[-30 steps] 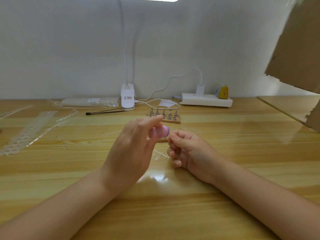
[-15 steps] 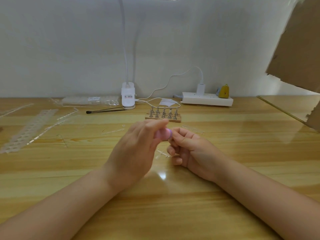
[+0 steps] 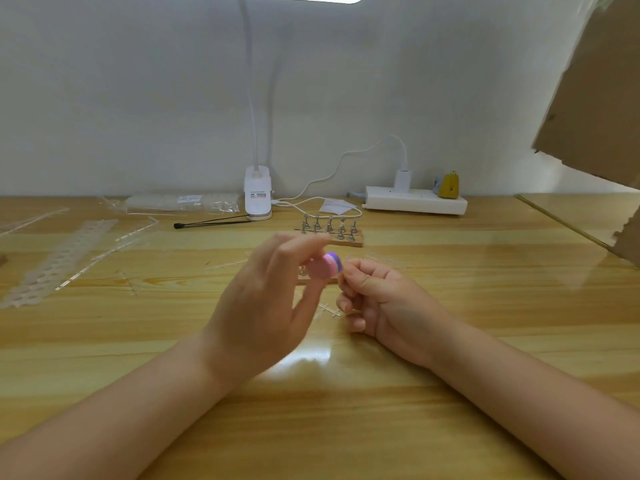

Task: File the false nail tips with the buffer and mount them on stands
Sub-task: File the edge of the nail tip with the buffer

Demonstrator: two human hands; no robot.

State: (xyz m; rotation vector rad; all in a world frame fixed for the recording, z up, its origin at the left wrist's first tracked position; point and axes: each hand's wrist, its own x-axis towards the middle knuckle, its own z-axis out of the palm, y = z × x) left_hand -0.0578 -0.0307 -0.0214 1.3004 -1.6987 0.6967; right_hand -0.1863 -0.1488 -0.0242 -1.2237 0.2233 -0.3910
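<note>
1. A pink-and-purple buffer (image 3: 325, 266) is pinched in the left hand (image 3: 263, 306) above the counter (image 3: 104, 341), its purple end meeting the fingertips (image 3: 346, 268) of the right hand (image 3: 384, 306).
2. The right grip is closed thumb to forefinger, apparently on a false nail tip — too small and clear to make out, so its hold is a judgement.
3. The left grip is closed on the buffer between thumb and fingers, the remaining fingers loosely spread.
4. Just beyond both grips stands a wooden stand block (image 3: 332, 233) with metal pegs; a second base (image 3: 317, 279) shows partly behind the buffer.
5. The risk from here: a tip this slight could spring out of the right grip under a hard stroke and vanish among the clear sprue pieces (image 3: 330, 310) lying just below the hands.
6. Farther left of the left grip lie empty tip strips (image 3: 62, 258) and a thin black tool (image 3: 211, 222); a lamp base (image 3: 257, 194) and power strip (image 3: 414, 204) sit at the wall.
</note>
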